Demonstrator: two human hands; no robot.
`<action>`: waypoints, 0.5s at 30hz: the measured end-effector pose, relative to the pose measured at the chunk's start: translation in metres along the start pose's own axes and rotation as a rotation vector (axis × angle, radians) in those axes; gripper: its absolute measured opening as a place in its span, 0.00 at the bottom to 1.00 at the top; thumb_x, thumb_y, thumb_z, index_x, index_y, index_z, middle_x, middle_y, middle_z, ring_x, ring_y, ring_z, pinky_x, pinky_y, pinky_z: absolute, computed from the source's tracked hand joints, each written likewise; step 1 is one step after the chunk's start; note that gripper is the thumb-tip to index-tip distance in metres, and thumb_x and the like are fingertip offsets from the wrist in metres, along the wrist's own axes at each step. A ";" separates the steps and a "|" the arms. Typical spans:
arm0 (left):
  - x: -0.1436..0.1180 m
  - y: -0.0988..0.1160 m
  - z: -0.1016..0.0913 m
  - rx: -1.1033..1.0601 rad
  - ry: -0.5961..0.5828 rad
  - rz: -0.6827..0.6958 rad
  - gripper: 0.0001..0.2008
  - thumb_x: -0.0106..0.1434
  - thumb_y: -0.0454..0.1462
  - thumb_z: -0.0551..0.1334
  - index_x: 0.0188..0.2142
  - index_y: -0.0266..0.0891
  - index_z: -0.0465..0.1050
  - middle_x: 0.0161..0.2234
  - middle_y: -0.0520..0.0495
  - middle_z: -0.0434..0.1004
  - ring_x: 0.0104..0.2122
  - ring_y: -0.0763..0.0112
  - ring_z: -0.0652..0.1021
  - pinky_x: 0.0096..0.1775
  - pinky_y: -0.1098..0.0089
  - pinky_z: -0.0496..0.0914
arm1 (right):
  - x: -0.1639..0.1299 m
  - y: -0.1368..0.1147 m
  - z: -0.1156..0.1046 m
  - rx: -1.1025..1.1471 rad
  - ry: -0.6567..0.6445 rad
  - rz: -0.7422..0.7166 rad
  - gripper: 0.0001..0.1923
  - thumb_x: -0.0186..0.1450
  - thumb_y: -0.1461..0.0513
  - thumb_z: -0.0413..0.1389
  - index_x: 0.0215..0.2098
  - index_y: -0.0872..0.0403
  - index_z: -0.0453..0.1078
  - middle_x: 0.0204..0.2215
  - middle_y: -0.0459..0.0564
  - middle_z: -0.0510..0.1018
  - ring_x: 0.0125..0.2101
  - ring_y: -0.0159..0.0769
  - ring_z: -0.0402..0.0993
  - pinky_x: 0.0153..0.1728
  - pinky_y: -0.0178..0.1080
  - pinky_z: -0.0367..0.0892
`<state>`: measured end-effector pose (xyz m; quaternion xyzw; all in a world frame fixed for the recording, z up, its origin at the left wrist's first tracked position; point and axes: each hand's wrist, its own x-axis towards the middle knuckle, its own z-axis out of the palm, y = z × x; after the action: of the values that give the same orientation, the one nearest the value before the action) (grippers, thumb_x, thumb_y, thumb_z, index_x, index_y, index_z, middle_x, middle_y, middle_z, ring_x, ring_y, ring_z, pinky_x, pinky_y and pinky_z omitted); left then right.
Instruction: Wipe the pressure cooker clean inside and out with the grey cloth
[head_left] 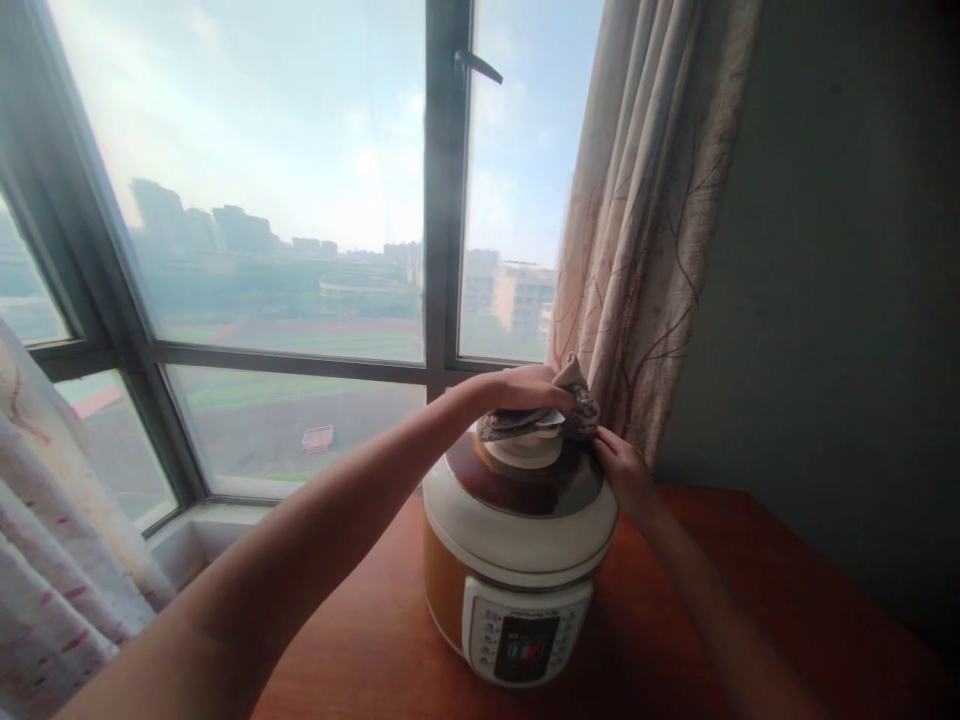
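An electric pressure cooker [517, 560] with an orange body, white rim and dark brown lid stands on a reddish wooden table [750, 620]. My left hand [525, 388] presses a brownish cloth [574, 405] onto the white knob at the top of the lid. My right hand [624, 470] rests against the right edge of the lid, just below the cloth. The cooker's control panel [525, 640] faces me.
A large window [300, 200] with a dark frame fills the back, its handle [478, 66] up high. A patterned curtain [645, 220] hangs right behind the cooker. Another curtain [45, 560] hangs at the lower left. A grey wall [847, 250] bounds the right.
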<state>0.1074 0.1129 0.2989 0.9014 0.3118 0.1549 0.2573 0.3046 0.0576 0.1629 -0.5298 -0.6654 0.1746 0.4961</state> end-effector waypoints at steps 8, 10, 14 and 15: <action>-0.037 -0.069 -0.021 -0.480 0.247 -0.174 0.14 0.48 0.40 0.61 0.34 0.37 0.74 0.33 0.46 0.79 0.34 0.60 0.77 0.37 0.64 0.72 | 0.001 0.012 0.006 0.068 0.069 0.042 0.27 0.63 0.52 0.48 0.51 0.56 0.78 0.53 0.57 0.80 0.56 0.49 0.74 0.60 0.50 0.63; -0.052 -0.082 -0.019 -0.492 0.307 -0.168 0.16 0.48 0.40 0.61 0.37 0.36 0.75 0.35 0.44 0.80 0.36 0.58 0.77 0.40 0.63 0.73 | 0.001 0.011 0.005 0.079 0.063 0.041 0.27 0.63 0.52 0.48 0.51 0.55 0.78 0.52 0.56 0.80 0.56 0.49 0.74 0.60 0.51 0.63; -0.086 -0.095 -0.007 -0.375 0.396 -0.101 0.24 0.50 0.41 0.62 0.46 0.34 0.76 0.45 0.42 0.82 0.47 0.52 0.77 0.50 0.60 0.73 | -0.001 0.008 0.004 0.083 0.065 0.038 0.26 0.64 0.52 0.48 0.51 0.54 0.78 0.53 0.55 0.80 0.57 0.49 0.73 0.61 0.51 0.62; -0.096 -0.095 -0.003 -0.327 0.401 -0.088 0.25 0.51 0.41 0.62 0.48 0.35 0.76 0.48 0.42 0.81 0.49 0.51 0.77 0.52 0.59 0.72 | -0.001 0.008 0.004 0.081 0.065 0.038 0.26 0.64 0.52 0.48 0.51 0.54 0.78 0.53 0.55 0.80 0.57 0.49 0.73 0.62 0.51 0.61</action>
<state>-0.0126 0.1169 0.2369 0.7848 0.3662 0.3673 0.3392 0.3055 0.0609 0.1549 -0.5272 -0.6310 0.1934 0.5352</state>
